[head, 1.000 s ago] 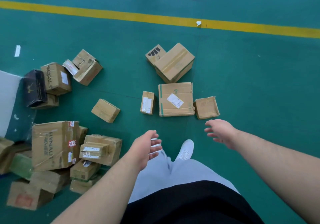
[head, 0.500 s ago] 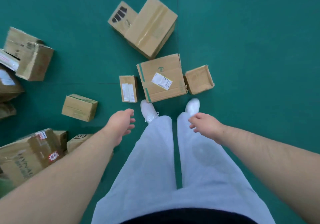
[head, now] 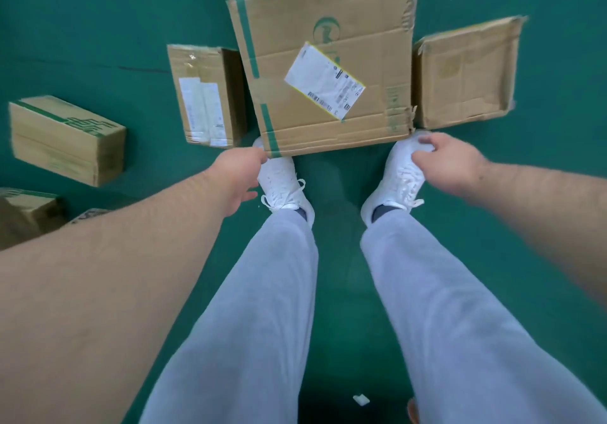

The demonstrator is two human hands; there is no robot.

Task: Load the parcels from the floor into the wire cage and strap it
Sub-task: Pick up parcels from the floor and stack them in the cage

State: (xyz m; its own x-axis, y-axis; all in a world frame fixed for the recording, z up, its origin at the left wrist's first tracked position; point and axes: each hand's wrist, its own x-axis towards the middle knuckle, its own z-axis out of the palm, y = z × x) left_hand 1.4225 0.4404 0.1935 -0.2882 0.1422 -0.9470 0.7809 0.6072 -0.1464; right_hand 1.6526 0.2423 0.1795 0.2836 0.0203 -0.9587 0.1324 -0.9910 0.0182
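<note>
Bending over a large cardboard box (head: pixel 328 22) lying flat on the green floor (head: pixel 98 13), right at the toes of two white shoes (head: pixel 282 183), with a white shipping label (head: pixel 323 82) stuck askew on its top and green tape down its left edge. Holding the left hand (head: pixel 238 177) at the box's near left corner, fingers pointing forward, thumb out to the side, gripping nothing; cannot tell whether the fingertips touch the cardboard. Hovering the right hand (head: pixel 450 167) just short of the near right corner, above the right shoe, fingers loosely curled and empty. Flanked closely on the left by a small narrow box (head: pixel 207 95) with pale labels, and on the right by a dented squarish box (head: pixel 466 72), nearly touching. Farther left, well apart, a box with green print (head: pixel 65 137), and another box (head: pixel 26 216) cut off at the frame's edge. Standing in pale grey trousers (head: pixel 269 292); near the bottom, between the legs, a small white scrap (head: pixel 361 399) on the floor.
</note>
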